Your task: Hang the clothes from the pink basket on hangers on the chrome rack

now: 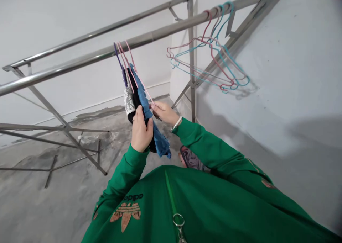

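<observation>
Stained grey concrete floor [45, 204] and white walls [80, 11] surround a stainless-steel drying rack [80, 61], with pink and teal wire hangers [211, 54] hooked over its front rail. Just below that rail, the left hand [141, 131] is closed around a black garment [135, 90], a blue garment [144, 100] and a grey lace piece [129, 100], which hang from purple and pink wire hangers [121, 61]. The right hand [164, 113] pinches the blue garment's edge. The person's green jacket [171, 200] bears an orange trefoil logo [125, 214] under the word "adidas".
</observation>
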Available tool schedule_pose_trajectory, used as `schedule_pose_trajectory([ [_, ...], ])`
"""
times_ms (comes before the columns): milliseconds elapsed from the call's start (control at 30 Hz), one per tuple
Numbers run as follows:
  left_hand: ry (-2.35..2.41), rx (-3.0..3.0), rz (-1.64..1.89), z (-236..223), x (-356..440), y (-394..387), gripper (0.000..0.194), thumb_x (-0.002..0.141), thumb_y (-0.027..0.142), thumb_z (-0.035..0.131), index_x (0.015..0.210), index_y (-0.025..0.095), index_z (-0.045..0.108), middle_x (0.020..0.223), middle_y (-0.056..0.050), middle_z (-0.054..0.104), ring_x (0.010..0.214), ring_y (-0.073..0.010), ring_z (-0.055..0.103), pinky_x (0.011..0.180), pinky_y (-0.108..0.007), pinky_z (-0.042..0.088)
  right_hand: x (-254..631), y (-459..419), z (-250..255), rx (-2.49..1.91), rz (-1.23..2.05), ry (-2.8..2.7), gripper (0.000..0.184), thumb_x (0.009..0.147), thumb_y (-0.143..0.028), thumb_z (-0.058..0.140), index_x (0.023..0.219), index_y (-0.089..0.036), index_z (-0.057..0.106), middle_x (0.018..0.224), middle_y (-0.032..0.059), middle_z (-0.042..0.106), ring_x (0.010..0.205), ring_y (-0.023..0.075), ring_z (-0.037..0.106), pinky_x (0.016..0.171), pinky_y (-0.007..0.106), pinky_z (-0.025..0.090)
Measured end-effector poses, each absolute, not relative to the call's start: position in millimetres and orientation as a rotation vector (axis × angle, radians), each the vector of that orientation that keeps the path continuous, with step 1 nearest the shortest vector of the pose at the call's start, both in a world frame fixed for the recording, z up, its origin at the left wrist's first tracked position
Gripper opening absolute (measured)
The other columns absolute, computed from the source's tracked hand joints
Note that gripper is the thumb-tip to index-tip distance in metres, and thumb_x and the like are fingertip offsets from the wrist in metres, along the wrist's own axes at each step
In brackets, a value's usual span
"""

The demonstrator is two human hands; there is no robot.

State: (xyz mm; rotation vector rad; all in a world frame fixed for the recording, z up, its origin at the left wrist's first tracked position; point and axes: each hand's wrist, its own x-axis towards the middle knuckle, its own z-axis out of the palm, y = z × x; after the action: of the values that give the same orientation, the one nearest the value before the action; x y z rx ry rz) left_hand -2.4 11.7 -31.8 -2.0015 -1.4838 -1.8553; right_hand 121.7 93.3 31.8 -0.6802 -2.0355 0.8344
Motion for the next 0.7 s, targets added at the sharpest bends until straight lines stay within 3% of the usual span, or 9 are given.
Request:
schedule_pose_trajectory([
  [100,-1.619,-1.966,-1.771,-26,-8,19,0.059,0.094,0.035,0.043,0.145,0.009,0.031,0.135,-0.023,0.054,0.123,-0.0313,0.055,0.103,-0.047,0.045,133,97,40,-0.710,0.851,-1.806,0.044,0.081,-0.059,0.055,0.081,-0.015,0.057,0.047,-0.0094,0.033,0.041,0.0055,0.032,0.042,0.020,0.027],
  [233,-1.639,-1.982,-1.906,-22,-6,36,0.065,0.090,0.035,0.047,0.145,0.005,0.030,0.145,-0.025,0.043,0.133,-0.0327,0.046,0.110,-0.047,0.039,165,103,62,-0.776,0.838,-1.597,0.039,0.074,-0.053,0.065,0.076,-0.015,0.059,0.042,-0.0120,0.026,0.036,0.0035,0.024,0.037,0.019,0.019],
  [367,-1.529,-1.933,-2.392,-20,-2,61,0.083,0.080,0.039,0.062,0.147,0.010,0.024,0.156,-0.021,0.026,0.145,-0.0304,0.025,0.120,-0.047,0.020,201,101,85,-0.817,0.740,-1.478,0.030,0.075,-0.043,0.067,0.070,-0.015,0.057,0.041,-0.0123,0.025,0.034,0.0023,0.022,0.035,0.017,0.018],
  [433,-1.401,-1.904,-2.781,-17,-4,72,0.087,0.077,0.044,0.065,0.148,0.015,0.023,0.155,-0.017,0.028,0.142,-0.0279,0.032,0.118,-0.044,0.027,217,99,93,-0.846,0.687,-1.406,0.025,0.078,-0.036,0.065,0.068,-0.015,0.056,0.040,-0.0119,0.026,0.034,0.0019,0.022,0.035,0.016,0.019],
  [500,-1.241,-1.985,-3.074,-15,-9,78,0.082,0.074,0.049,0.067,0.141,0.017,0.035,0.144,-0.016,0.046,0.129,-0.0267,0.050,0.108,-0.040,0.041,229,100,98,-0.875,0.626,-1.328,0.021,0.079,-0.030,0.062,0.067,-0.015,0.055,0.040,-0.0115,0.027,0.034,0.0020,0.023,0.035,0.016,0.019],
  [567,-1.198,-2.105,-3.132,-14,-16,79,0.069,0.069,0.052,0.071,0.124,0.015,0.052,0.122,-0.013,0.063,0.109,-0.0250,0.063,0.093,-0.035,0.051,240,103,100,-0.900,0.558,-1.288,0.019,0.080,-0.028,0.059,0.067,-0.015,0.055,0.039,-0.0111,0.029,0.033,0.0027,0.025,0.035,0.017,0.021],
  [633,-1.329,-2.105,-3.014,-14,-24,76,0.055,0.064,0.052,0.074,0.101,0.014,0.061,0.096,-0.008,0.069,0.086,-0.0208,0.066,0.077,-0.030,0.053,250,109,97,-0.933,0.485,-1.298,0.019,0.081,-0.030,0.057,0.069,-0.016,0.055,0.040,-0.0106,0.031,0.032,0.0040,0.028,0.035,0.018,0.024],
  [700,-1.569,-1.961,-2.758,-16,-29,71,0.042,0.064,0.052,0.073,0.079,0.016,0.060,0.073,-0.001,0.064,0.067,-0.0158,0.060,0.064,-0.025,0.048,260,117,91,-0.967,0.404,-1.350,0.017,0.081,-0.031,0.054,0.073,-0.016,0.054,0.041,-0.0097,0.034,0.034,0.0059,0.033,0.037,0.019,0.028],
])
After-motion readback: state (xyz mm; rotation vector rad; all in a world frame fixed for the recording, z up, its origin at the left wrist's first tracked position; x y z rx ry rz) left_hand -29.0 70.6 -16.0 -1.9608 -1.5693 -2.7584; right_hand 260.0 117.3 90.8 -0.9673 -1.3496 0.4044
